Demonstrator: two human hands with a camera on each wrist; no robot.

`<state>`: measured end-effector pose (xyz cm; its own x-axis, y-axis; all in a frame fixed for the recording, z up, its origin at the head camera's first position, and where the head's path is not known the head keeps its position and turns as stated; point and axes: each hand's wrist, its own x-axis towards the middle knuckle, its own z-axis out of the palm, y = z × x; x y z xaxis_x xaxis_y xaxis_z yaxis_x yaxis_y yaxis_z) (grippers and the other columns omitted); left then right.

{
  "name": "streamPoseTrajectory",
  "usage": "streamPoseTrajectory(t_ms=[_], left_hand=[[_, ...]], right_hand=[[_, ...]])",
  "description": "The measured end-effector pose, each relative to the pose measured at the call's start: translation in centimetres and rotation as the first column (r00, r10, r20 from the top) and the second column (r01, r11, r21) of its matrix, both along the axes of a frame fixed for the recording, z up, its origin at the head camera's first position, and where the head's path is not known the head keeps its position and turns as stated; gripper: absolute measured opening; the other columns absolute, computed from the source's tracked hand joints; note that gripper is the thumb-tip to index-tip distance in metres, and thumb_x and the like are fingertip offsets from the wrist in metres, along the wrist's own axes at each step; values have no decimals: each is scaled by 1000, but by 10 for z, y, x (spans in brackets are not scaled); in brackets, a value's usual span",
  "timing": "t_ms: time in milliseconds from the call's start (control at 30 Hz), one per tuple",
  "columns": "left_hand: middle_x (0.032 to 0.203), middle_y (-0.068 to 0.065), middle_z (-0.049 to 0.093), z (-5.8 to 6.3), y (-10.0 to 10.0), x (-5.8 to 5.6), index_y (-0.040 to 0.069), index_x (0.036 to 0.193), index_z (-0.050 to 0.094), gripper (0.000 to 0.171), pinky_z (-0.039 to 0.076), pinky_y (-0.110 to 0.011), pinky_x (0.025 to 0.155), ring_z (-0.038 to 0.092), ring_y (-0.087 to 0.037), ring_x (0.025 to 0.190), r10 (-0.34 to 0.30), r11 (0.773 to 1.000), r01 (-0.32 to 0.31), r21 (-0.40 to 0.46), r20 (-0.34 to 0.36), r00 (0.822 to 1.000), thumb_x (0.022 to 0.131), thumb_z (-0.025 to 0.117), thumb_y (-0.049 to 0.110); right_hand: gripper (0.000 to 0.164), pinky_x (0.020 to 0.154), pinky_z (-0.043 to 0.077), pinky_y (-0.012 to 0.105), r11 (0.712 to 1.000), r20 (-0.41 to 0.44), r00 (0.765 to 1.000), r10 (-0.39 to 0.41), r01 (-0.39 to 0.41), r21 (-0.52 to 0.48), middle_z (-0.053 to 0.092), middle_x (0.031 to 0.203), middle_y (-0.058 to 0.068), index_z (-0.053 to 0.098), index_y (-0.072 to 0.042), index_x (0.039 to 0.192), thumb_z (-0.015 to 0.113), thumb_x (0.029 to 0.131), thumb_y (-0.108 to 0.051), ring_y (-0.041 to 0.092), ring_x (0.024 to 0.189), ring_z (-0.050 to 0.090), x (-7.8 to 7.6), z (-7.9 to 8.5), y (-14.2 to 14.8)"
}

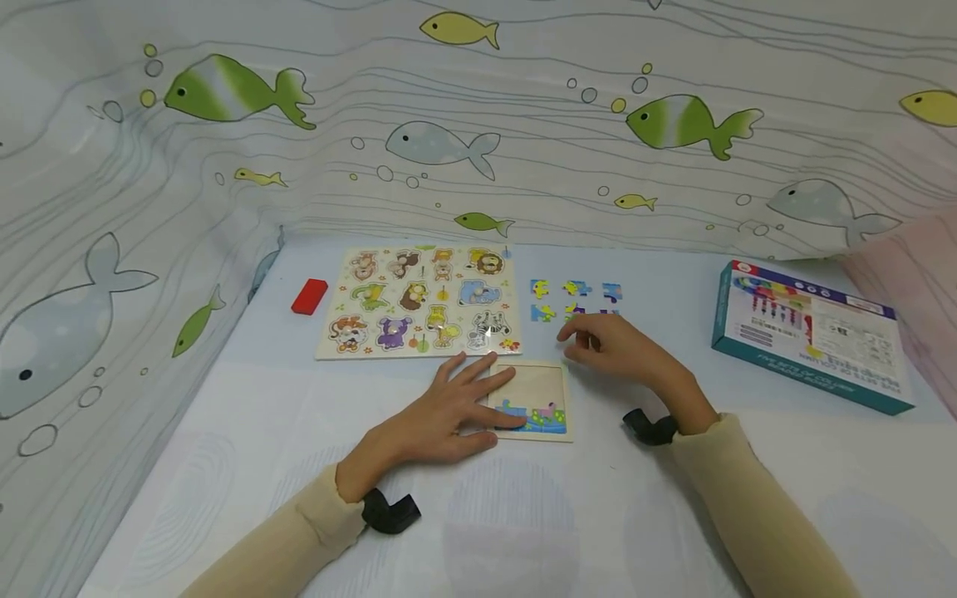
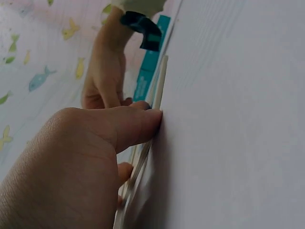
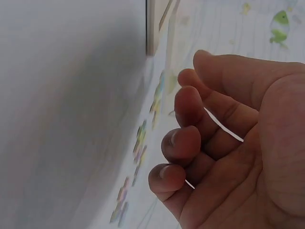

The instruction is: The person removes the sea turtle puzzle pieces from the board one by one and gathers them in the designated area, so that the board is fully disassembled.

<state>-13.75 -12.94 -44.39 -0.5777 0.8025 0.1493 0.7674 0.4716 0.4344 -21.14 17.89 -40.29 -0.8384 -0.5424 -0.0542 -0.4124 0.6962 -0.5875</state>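
A small wooden jigsaw tray (image 1: pixel 542 383) lies flat in front of the person, with a few joined puzzle pieces (image 1: pixel 552 423) along its near side. The left hand (image 1: pixel 441 419) rests on the tray's left part, fingers spread and fairly straight, covering some of those pieces. In the left wrist view its thumb (image 2: pixel 138 125) lies at the tray's edge. To the right of the tray hovers the right hand (image 1: pixel 624 353), fingers loosely bent and holding nothing. Just beyond its fingertips are several loose puzzle pieces (image 1: pixel 576 288) in two rows; the hand partly hides the nearer row.
Behind the tray lies a larger animal puzzle board (image 1: pixel 389 307), a red block (image 1: pixel 309 296) at its left. A teal and white box (image 1: pixel 815 332) sits at the right. Fish-printed cloth (image 1: pixel 553 191) rises behind the table. Both wrists wear black bands (image 1: pixel 391 512).
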Motion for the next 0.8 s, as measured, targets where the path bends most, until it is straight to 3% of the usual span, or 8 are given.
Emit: streamPoseTrajectory(t_ms=[300, 500, 667, 800], left_hand=[[163, -9, 39, 2, 0, 1, 36, 129, 70, 33, 8, -69, 121, 20, -37, 158, 10, 1000, -11, 25, 18, 1000, 98, 60, 38], [162, -4, 43, 1, 2, 1, 26, 122, 63, 32, 8, -63, 124, 22, -31, 158, 67, 997, -70, 43, 63, 996, 92, 68, 36], [163, 0, 41, 1, 3, 0, 21, 129, 56, 43, 5, -54, 127, 20, -24, 159, 119, 990, -129, 61, 140, 983, 92, 70, 38], [164, 0, 39, 0, 2, 0, 20, 138, 53, 53, 7, -55, 127, 20, -25, 159, 138, 988, -145, 49, 122, 983, 92, 70, 40]], right_hand=[[21, 66, 46, 25, 988, 31, 988, 153, -152, -26, 63, 84, -4, 73, -10, 114, 73, 93, -15, 12, 73, 52, 14, 2, -22], [18, 68, 47, 23, 974, 77, 972, 224, -220, -62, 64, 86, -6, 75, -14, 109, 75, 91, -13, 11, 77, 53, 24, 3, -35], [19, 77, 50, 26, 957, 109, 951, 288, -282, -69, 66, 93, -6, 75, -17, 109, 75, 90, -14, 11, 85, 56, 33, 4, -43], [24, 81, 50, 27, 947, 106, 941, 320, -317, -49, 66, 99, -5, 75, -18, 113, 77, 90, -16, 12, 89, 57, 37, 2, -47]])
